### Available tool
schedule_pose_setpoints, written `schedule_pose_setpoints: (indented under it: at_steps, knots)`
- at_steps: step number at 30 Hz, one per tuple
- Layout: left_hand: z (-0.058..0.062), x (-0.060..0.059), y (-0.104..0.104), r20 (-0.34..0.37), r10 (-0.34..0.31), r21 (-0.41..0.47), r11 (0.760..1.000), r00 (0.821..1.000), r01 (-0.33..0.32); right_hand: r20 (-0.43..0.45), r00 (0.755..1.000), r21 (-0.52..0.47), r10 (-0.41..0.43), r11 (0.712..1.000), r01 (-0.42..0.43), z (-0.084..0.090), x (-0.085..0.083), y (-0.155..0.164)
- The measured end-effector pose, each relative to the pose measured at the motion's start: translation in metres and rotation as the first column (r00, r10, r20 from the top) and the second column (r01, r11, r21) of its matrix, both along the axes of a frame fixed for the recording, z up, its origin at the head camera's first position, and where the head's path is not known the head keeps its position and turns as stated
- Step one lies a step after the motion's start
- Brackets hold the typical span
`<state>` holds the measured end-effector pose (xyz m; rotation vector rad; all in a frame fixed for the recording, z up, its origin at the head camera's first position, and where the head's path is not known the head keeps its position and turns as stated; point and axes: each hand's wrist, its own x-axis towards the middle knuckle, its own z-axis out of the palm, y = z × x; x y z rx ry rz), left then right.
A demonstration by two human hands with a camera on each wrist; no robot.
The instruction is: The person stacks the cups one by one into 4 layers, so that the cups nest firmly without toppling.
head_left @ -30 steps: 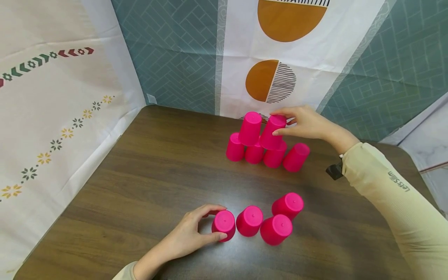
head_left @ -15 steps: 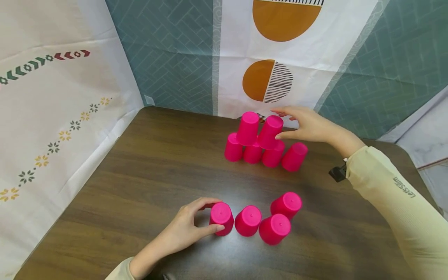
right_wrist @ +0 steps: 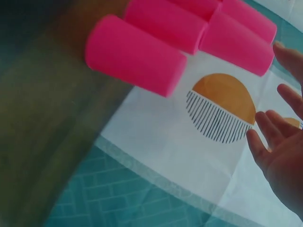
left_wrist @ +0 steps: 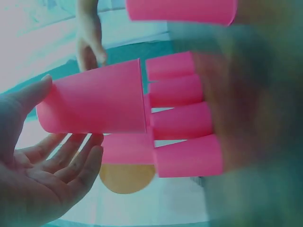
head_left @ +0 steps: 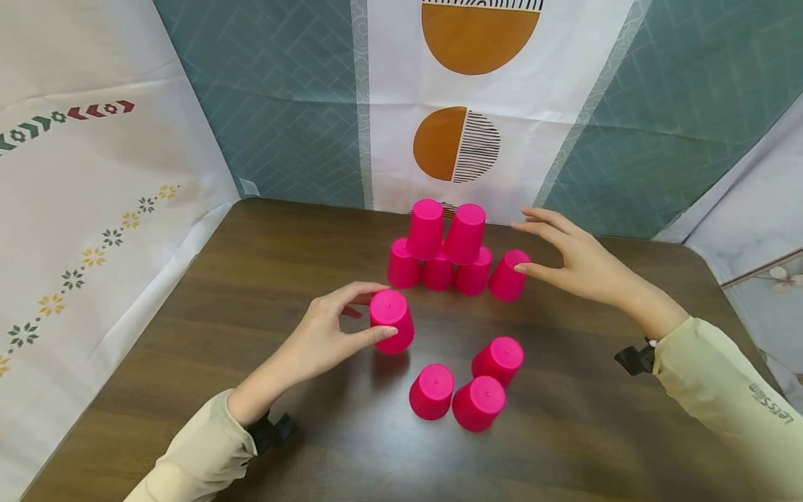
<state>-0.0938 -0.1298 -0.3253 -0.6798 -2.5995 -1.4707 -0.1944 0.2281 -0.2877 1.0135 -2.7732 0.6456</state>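
Observation:
My left hand pinches an upside-down pink plastic cup between thumb and fingers and holds it above the table. In the left wrist view this raised cup overlaps the stack behind it. A row of several upturned pink cups stands at the back, its rightmost cup carrying nothing. On the row's left part sit two more cups, a left upper cup and a right upper cup. Near that row's right end my right hand hovers with spread fingers and holds nothing.
Three upturned pink cups stand closer to me: a left one, a front one and a rear one. Behind the wooden table hangs a patterned cloth. A white cloth borders the left side.
My left hand has lifted its cup off the table and carried it forward, toward the back row. My right hand has let go of the right upper cup and drawn away to the right.

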Motion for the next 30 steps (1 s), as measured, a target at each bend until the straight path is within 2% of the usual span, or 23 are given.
schedule_pose_setpoints:
  at_steps: [7,11,15,19,23,27,30]
  knots:
    - [0.020,-0.038,0.030,-0.109,-0.068,0.035,0.997,0.992,0.072,-0.017,0.999,-0.029,0.031,0.999,-0.031,-0.028,0.039,0.008]
    - [0.031,-0.056,0.054,-0.139,-0.136,0.035,0.989,0.981,0.143,0.060,0.996,-0.029,0.060,0.998,-0.059,-0.044,0.061,0.009]
    - [0.043,-0.071,0.080,-0.146,-0.181,-0.012,0.983,0.972,0.181,0.150,0.984,-0.045,0.100,0.995,-0.094,-0.054,0.080,0.010]
    - [0.054,-0.084,0.103,-0.162,-0.200,-0.076,0.979,0.966,0.190,0.182,0.973,-0.093,0.141,0.988,-0.126,-0.059,0.091,0.012]
    - [0.061,-0.094,0.122,-0.184,-0.234,-0.085,0.971,0.955,0.222,0.201,0.968,-0.124,0.148,0.984,-0.124,-0.067,0.099,0.012]
    - [0.069,-0.101,0.137,-0.172,-0.268,-0.109,0.962,0.948,0.252,0.249,0.963,-0.130,0.104,0.989,-0.073,-0.076,0.106,0.011]
    - [0.073,-0.110,0.147,-0.142,-0.272,-0.154,0.956,0.952,0.251,0.278,0.959,-0.141,0.052,0.990,-0.013,-0.079,0.111,0.009]
